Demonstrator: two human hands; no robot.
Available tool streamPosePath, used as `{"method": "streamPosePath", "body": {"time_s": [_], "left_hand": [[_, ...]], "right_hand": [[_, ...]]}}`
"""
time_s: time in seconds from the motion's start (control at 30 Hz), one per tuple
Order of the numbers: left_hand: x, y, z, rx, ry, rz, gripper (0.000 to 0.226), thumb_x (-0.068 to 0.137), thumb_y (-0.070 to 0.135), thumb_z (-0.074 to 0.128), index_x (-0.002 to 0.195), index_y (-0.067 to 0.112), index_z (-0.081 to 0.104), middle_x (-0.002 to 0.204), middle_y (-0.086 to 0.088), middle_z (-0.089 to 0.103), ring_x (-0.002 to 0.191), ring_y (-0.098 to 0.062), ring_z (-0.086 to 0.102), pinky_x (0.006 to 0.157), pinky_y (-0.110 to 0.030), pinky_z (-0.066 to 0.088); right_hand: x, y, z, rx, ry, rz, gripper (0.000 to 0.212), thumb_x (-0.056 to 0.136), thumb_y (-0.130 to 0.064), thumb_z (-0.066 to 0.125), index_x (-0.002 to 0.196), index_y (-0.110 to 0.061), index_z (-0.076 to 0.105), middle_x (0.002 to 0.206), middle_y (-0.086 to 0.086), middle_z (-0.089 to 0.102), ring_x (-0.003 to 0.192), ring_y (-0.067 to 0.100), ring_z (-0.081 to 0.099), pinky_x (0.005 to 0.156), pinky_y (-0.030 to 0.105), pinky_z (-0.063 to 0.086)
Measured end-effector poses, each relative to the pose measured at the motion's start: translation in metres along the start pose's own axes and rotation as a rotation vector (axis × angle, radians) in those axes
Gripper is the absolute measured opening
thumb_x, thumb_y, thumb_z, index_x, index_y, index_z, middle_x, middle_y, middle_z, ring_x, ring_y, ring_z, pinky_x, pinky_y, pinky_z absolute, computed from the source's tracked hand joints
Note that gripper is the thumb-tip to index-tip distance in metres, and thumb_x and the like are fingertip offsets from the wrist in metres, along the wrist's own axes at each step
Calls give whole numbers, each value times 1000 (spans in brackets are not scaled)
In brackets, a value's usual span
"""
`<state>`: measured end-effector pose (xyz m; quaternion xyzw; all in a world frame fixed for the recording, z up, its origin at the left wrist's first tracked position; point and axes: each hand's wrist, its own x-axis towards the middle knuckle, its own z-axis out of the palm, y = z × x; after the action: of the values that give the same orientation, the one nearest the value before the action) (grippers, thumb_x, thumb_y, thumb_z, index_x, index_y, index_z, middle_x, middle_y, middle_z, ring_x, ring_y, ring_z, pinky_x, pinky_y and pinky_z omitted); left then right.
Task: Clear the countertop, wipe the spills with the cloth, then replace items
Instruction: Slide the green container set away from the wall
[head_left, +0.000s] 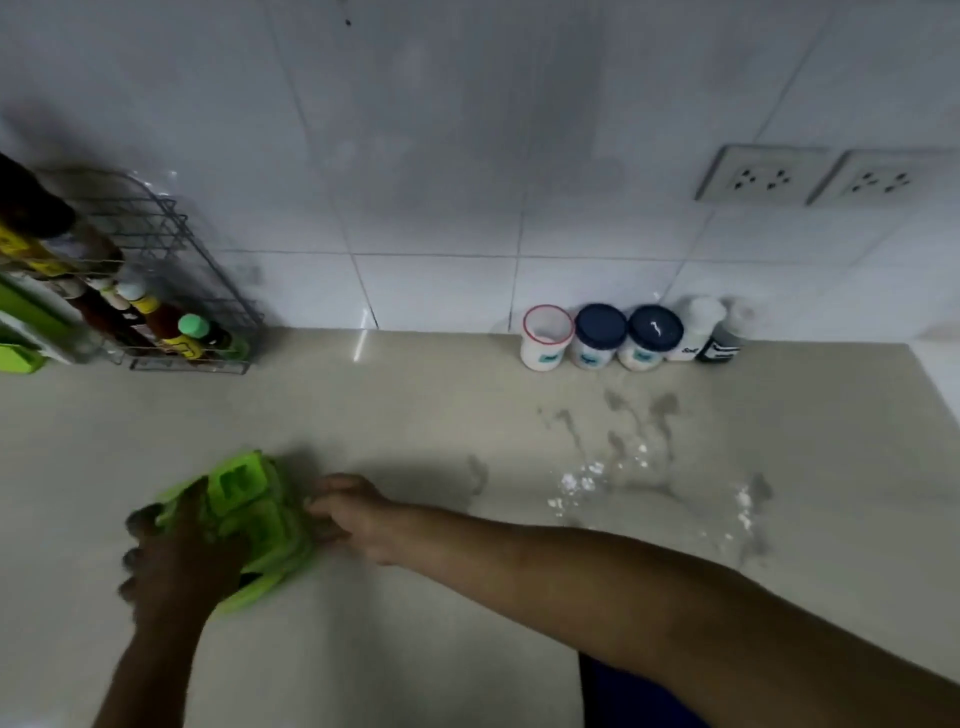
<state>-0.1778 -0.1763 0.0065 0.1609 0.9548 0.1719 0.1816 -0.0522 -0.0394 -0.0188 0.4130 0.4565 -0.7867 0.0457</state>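
A bright green plastic holder with square compartments rests on the beige countertop at the lower left, blurred by motion. My left hand grips its near left side. My right hand holds its right edge, with the arm stretched across from the lower right. To the right, wet streaks and white powder are spilled over the counter. No cloth is in view.
A wire rack with sauce bottles stands at the far left against the tiled wall. Three white jars, two with dark blue lids, and two small bottles line the back wall right of centre. Two wall sockets sit above them.
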Motion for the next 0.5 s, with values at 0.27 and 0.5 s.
{"method": "streamPosePath", "body": {"time_s": [0.27, 0.5], "left_hand": [[-62, 157, 81, 197, -64, 635, 33, 95, 22, 75, 128, 16, 75, 138, -13, 65, 124, -40, 66, 103, -54, 55], [-79, 315, 155, 201, -173, 984, 45, 101, 22, 64, 146, 17, 63, 147, -12, 58, 133, -36, 59, 105, -53, 55]], "right_hand": [[-54, -10, -139, -423, 256, -229, 47, 103, -19, 64, 149, -10, 56, 142, 14, 63, 125, 30, 65, 104, 43, 56], [-76, -30, -294, -1004, 675, -355, 44, 99, -20, 64, 142, -10, 59, 140, 15, 61, 126, 34, 63, 104, 44, 55]]}}
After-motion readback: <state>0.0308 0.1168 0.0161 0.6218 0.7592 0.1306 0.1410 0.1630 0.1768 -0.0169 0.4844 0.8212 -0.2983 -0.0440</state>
